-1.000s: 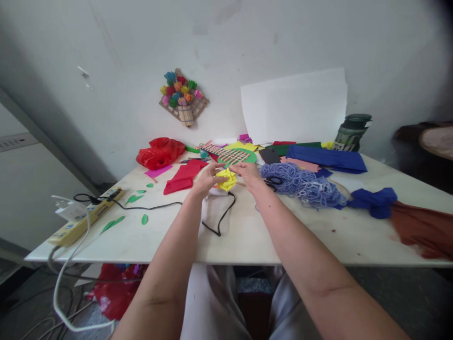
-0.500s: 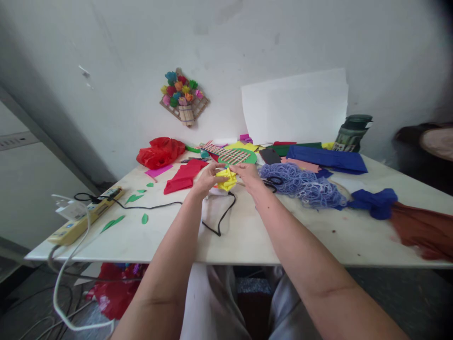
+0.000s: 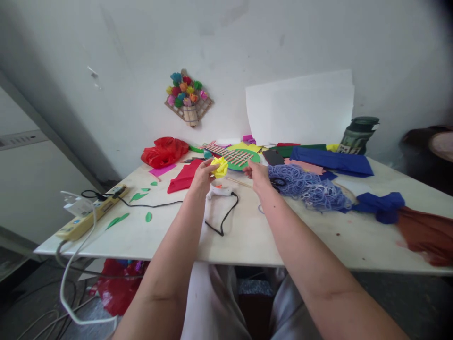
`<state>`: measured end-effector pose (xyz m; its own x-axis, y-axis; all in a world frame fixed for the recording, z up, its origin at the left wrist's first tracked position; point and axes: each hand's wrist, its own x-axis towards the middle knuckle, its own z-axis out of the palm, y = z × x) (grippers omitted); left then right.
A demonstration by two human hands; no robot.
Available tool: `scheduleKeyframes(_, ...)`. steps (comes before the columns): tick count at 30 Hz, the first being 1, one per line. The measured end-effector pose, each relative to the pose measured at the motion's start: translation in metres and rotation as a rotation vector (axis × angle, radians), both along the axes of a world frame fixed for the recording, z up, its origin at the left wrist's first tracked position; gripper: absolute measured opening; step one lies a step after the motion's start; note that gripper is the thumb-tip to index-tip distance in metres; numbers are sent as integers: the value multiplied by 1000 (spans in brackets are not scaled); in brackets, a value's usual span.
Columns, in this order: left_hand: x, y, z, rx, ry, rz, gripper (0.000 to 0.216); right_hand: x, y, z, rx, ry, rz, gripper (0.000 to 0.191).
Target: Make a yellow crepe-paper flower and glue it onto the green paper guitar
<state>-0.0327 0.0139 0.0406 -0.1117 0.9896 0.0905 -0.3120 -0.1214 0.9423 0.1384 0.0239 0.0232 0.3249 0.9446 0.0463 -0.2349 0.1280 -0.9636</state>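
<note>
My left hand [image 3: 204,174] pinches a yellow paper flower [image 3: 220,167], holding it above the table by its left side. My right hand [image 3: 256,174] has its fingers curled together at the near right edge of a green disc [image 3: 234,166]. What those fingers hold, if anything, is too small to make out. Across the disc lies a lattice of thin striped sticks [image 3: 233,155]. Below the flower, a white glue gun [image 3: 221,191] rests on the table, its black cord looping toward me. A thin stick [image 3: 239,182] lies between my hands.
On the left are a power strip [image 3: 83,222] and cut green paper leaves [image 3: 138,196]. Red paper [image 3: 182,179] lies beside my left hand. Tangled blue yarn [image 3: 307,186] and black scissors [image 3: 278,182] sit by my right wrist. A dark-lidded jar [image 3: 359,134] stands at the back right.
My hands have come apart: the right has left the yellow flower and moved right. The left has kept hold of the flower and raised it slightly, showing more of the glue gun.
</note>
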Motion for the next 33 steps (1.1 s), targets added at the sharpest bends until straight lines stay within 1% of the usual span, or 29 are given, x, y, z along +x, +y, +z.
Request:
scheduleKeyframes(3,5,-2,1,-10,84,38,54,-3,-6,3,45,-10,140,15)
scheduleKeyframes(7,15,-5,3,48,206,38,58,-5,-11,6,66,24,342,22)
scheduleKeyframes(10,21,-5,3,84,252,19,61,-5,-11,6,91,25,397,25)
scheduleKeyframes(14,26,1,-4,147,317,17,65,-7,-10,5,70,43,398,29)
scheduleKeyframes(18,29,5,-10,197,341,-3,64,-9,-9,4,53,57,378,27)
scheduleKeyframes(22,31,1,-7,168,344,-15,62,-10,-8,4,14,73,300,28)
scheduleKeyframes(25,27,-5,0,106,307,-48,51,-11,-7,4,12,85,265,28)
scheduleKeyframes(28,19,-6,6,44,200,-61,38,-11,-6,4,1,108,249,26)
scheduleKeyframes(30,13,-4,7,39,106,-19,32,-10,-6,5,-4,137,245,24)
scheduleKeyframes(33,5,-1,5,34,64,48,25,-8,-7,5,-3,195,260,23)
